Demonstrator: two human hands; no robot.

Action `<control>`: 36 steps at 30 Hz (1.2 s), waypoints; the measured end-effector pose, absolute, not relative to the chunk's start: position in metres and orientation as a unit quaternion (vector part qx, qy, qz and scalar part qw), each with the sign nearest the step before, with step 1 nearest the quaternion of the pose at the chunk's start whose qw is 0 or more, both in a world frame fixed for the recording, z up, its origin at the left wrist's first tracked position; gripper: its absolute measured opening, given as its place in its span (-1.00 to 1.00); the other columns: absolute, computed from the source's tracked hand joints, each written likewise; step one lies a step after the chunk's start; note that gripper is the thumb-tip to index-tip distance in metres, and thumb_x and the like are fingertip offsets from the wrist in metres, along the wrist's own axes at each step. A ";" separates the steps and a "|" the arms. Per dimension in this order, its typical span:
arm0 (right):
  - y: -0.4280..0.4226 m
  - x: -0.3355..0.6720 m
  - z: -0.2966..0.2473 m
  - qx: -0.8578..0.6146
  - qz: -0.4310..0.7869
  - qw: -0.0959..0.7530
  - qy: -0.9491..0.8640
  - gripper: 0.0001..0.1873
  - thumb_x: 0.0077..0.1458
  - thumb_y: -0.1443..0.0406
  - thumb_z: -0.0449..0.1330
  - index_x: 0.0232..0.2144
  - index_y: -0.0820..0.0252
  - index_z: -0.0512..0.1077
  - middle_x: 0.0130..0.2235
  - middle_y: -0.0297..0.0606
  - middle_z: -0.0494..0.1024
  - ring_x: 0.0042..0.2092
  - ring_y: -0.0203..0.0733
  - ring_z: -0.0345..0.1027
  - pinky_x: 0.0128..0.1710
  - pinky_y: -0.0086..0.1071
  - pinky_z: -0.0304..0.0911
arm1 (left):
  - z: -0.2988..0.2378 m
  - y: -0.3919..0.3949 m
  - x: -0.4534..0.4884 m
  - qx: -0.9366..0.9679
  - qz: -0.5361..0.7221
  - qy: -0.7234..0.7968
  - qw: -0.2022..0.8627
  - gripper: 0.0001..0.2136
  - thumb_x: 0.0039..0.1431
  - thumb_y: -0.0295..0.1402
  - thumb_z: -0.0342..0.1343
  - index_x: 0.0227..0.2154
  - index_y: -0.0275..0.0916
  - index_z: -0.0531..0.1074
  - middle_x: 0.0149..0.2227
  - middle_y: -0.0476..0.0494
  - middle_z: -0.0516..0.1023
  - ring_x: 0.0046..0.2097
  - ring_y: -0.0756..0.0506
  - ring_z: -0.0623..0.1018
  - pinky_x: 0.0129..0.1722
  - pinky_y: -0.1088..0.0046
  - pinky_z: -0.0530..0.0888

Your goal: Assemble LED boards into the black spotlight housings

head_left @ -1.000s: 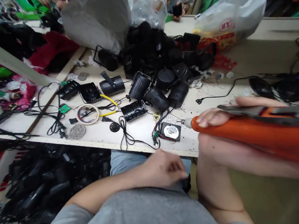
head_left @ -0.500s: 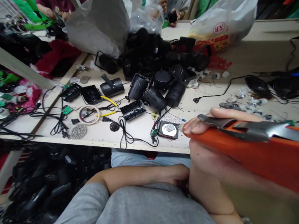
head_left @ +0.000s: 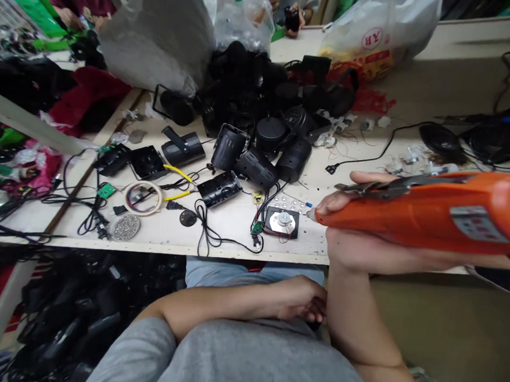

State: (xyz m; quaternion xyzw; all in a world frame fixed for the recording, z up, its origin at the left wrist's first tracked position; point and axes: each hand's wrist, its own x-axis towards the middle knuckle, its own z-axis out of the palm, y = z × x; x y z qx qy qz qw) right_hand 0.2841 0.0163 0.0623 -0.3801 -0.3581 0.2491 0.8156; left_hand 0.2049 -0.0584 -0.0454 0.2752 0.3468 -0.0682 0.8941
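Observation:
My right hand (head_left: pixel 351 250) is closed around an orange power screwdriver (head_left: pixel 414 217) with a metal lever on top. The tool lies nearly level, its nose pointing left. Just left of the nose, on the table, sits a black square plate (head_left: pixel 270 230) bearing a white round piece, with thin red wires and a small green circuit board (head_left: pixel 257 227) beside it. Several small clear lenses lie behind the plate. Below the table edge, my left hand (head_left: pixel 300 296) rests at my lap with curled fingers. Something dark shows at its fingertips, too small to name.
Black cylindrical lamp housings (head_left: pixel 256 168) crowd the table's middle, with a larger pile behind. Yellow-handled pliers (head_left: pixel 176 197), a tape roll (head_left: pixel 126 196) and black cables lie left. Plastic bags (head_left: pixel 161 39) stand at the back. Across the table, a person's hand (head_left: pixel 299 19) holds a black part.
The screwdriver has turned in my right hand, so its labelled side shows and its body lies higher in view. More of my left hand's curled fingers shows. The table view has shifted slightly left.

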 end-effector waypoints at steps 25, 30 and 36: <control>0.035 0.283 0.024 -0.434 0.333 0.734 -0.402 -0.14 -0.27 -0.56 -0.10 -0.50 -0.02 0.43 -0.60 -0.30 0.40 -0.66 -0.13 0.24 -0.76 -0.22 0.16 | -0.014 0.071 0.136 0.878 0.216 0.282 0.321 -0.86 0.25 -0.31 0.19 -0.19 -0.24 0.50 -0.18 -0.20 0.55 -0.13 -0.17 0.52 -0.10 0.32 0.42; 0.036 0.281 0.026 -0.429 0.334 0.742 -0.392 -0.16 -0.23 -0.54 -0.07 -0.46 -0.02 0.45 -0.50 -0.28 0.48 -0.61 -0.11 0.34 -0.72 -0.19 0.26 | -0.011 0.069 0.136 0.859 0.260 0.296 0.327 -0.86 0.26 -0.32 0.18 -0.20 -0.24 0.53 -0.16 -0.22 0.58 -0.11 -0.16 0.53 -0.06 0.30 0.41; 0.041 0.278 0.021 -0.417 0.326 0.764 -0.370 -0.23 -0.15 -0.47 0.01 -0.38 -0.02 0.50 -0.43 -0.23 0.55 -0.50 -0.03 0.47 -0.69 -0.18 0.32 | -0.005 0.071 0.132 0.704 0.347 0.367 0.500 -0.81 0.06 -0.32 0.36 -0.24 -0.21 0.61 -0.21 -0.15 0.61 -0.15 -0.12 0.55 -0.06 0.35 0.45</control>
